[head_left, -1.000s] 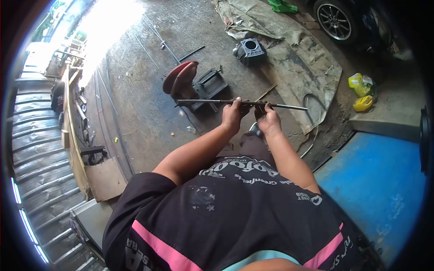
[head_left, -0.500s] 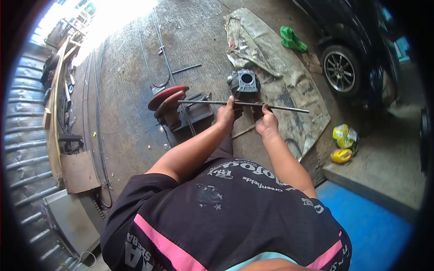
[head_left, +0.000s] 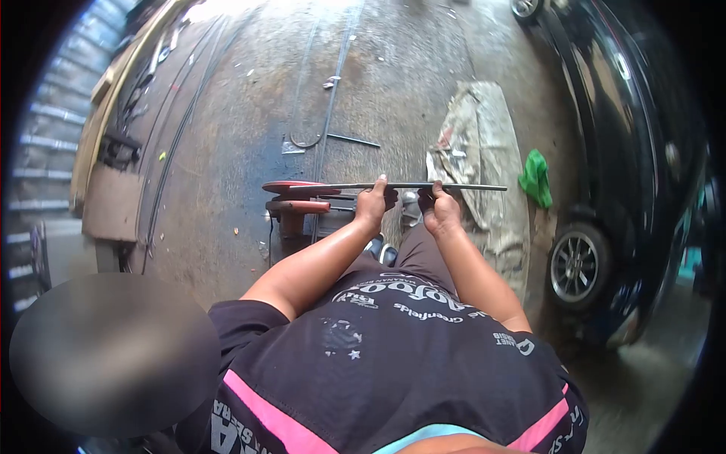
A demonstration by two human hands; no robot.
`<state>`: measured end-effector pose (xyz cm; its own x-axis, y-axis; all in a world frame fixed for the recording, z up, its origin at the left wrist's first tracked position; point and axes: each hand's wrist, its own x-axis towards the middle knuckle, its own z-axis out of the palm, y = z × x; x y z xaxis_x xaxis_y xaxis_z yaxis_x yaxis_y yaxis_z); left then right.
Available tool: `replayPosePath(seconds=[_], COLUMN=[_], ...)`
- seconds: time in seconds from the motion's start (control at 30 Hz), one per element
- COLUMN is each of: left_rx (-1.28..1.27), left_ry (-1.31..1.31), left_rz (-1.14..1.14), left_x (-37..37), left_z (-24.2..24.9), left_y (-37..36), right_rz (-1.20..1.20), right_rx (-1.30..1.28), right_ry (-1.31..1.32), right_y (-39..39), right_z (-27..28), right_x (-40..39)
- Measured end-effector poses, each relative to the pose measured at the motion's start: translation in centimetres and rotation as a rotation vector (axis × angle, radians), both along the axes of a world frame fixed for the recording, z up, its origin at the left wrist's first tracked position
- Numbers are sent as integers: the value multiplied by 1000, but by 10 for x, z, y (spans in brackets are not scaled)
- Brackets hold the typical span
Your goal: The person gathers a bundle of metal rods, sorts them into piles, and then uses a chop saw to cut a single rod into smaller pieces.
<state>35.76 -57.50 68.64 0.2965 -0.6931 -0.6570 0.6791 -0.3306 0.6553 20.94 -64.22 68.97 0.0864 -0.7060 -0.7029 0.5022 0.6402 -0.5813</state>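
Observation:
A long thin metal rod (head_left: 469,187) lies level across the view in front of my chest. My left hand (head_left: 372,204) is closed around it left of its middle, thumb on top. Further right, my right hand (head_left: 440,209) grips the same rod. The rod's left end overlaps a red-rimmed disc machine (head_left: 299,206) below it on the floor. A grey metal housing (head_left: 411,208) is partly visible between my hands, mostly hidden.
A crumpled tarp (head_left: 491,144) lies on the floor at the right, with a green bag (head_left: 535,178) beside it. A black car (head_left: 628,151) stands further right. Another rod (head_left: 354,141) and long cables lie ahead. A blurred round shape covers the lower left.
The view has shifted, so the floor, tarp and car sit differently in it. The rod is now nearly level, still in both hands. The blurred shape at the lower left is new.

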Motion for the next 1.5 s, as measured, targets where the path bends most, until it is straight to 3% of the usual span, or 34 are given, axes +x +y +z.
replayPosePath(seconds=[0.2, 0.3, 0.47, 0.53, 0.8, 0.97, 1.1, 1.27, 1.33, 1.37, 1.4, 1.43, 1.47, 1.5], left_rx=[16, -153, -276, -330, 21, 199, 192, 223, 476, 482, 599, 657, 718, 846], left_ry=[-24, 411, 396, 250, -10, 61, 193, 212, 229, 257, 49, -43, -135, -91], left_rz=[357, 734, 1096, 1160, 1465, 1556, 1693, 1800, 1790, 1806, 1666, 1596, 1527, 1533], left_x=[52, 63, 84, 90, 55, 13, -26, -86, -114, -135, -157, -165, -167, -167], left_z=[-13, -25, -68, -87, -79, -105, -137, -227, -284, -321, -362, -385, -398, -413], left_y=[-28, -45, -104, -124, -145, -122, -94, -46, -23, -9, 15, 38, 63, 87], right_rz=[400, 510, 877, 877, 1165, 1378, 1493, 1620, 1722, 1741, 1758, 1881, 1901, 2459], right_rx=[6, 65, 54, 103, 279, 261, 307, 207, 231, 283, 334, 181, 185, -271], right_ry=[-6, -79, -3, -12, 21, 144, 235, 376, 448, 517, 578, 663, 678, 764], right_y=[-70, -106, -178, -194, -215, -189, -155, -99, -63, -39, -18, -8, 20, 50], right_z=[-3, -33, -70, -75, -102, -126, -163, -249, -277, -290, -309, -379, -385, -392], right_x=[87, 127, 200, 222, 230, 208, 175, 116, 98, 91, 88, 64, 70, 75])
